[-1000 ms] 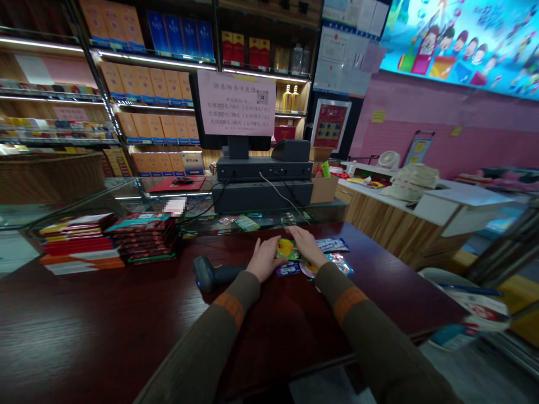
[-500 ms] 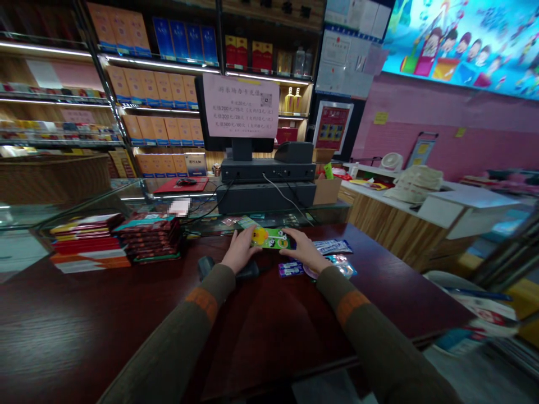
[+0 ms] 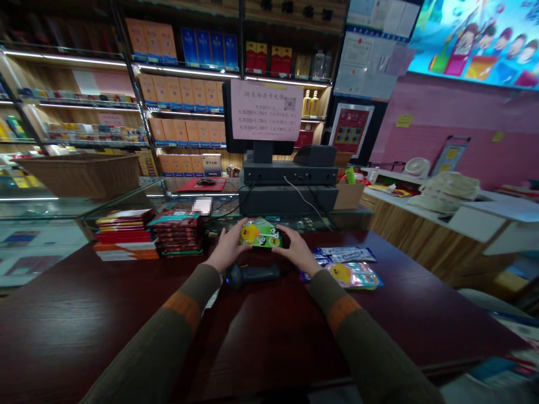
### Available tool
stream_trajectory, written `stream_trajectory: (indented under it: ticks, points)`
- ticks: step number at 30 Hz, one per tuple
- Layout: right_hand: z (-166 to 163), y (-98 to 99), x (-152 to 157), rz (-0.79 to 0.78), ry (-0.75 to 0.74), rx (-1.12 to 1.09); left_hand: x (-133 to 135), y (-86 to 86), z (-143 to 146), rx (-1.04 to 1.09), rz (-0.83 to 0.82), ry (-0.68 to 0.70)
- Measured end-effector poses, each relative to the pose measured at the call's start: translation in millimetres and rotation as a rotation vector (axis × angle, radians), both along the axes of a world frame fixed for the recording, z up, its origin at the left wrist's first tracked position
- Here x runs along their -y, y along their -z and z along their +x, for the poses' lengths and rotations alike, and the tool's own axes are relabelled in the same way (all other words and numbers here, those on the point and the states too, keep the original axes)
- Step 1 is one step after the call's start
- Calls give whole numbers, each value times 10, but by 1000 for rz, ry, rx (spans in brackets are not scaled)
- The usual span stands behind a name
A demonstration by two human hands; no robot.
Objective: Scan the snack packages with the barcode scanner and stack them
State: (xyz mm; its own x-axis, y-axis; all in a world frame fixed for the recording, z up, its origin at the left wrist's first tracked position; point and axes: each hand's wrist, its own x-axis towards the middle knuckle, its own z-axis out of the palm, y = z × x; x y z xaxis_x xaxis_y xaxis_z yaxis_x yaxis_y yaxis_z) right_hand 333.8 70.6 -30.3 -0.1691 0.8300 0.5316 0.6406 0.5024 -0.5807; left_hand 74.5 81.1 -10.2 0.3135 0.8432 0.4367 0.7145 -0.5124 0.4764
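Observation:
Between my hands is a flat green packet (image 3: 265,234) with a yellow cartoon duck and panda pictures, its kind unclear. My left hand (image 3: 227,247) grips its left end, thumb at the near edge and fingers along the far edge. At the right end, my right hand (image 3: 297,251) curls round it with thumb and forefinger. A dark handheld barcode scanner (image 3: 255,274) with a small blue light lies just below the hands. Right of my right hand are long blue-and-white packets (image 3: 347,254) and a duck-printed packet (image 3: 353,275), partly behind my sleeve.
Stacks of red-and-white packets (image 3: 126,235) and dark brown packets (image 3: 177,233) stand left on the dark wooden counter (image 3: 261,336). A cash register monitor (image 3: 229,120) with a paper sign stands ahead on the glass case. A wicker basket (image 3: 84,174) is at far left.
The view has turned left, shifting the scene rightward. My hands and the green packet have moved left relative to the monitor. More of the scanner now shows below them.

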Motion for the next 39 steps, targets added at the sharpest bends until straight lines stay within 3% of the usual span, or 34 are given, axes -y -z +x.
stream_trajectory:
  ticks: [7,17,22,27,32,39]
  points:
    - [-401,54,-36,-61,-41,-154,2,154,-414,212,149,47]
    - [-629,79,-79,-92,-114,-228,84,287,-633,352,205,-13]
    - [-674,27,-45,-93,-129,-207,117,370,-658,451,167,-30]
    - [-728,-34,6,-79,-146,-225,212,301,-609,514,126,-93]
    - [-816,-111,60,-134,-145,-380,284,252,-552,527,154,-135]
    - [-884,-122,52,-233,-55,-635,311,308,-525,448,191,-45]
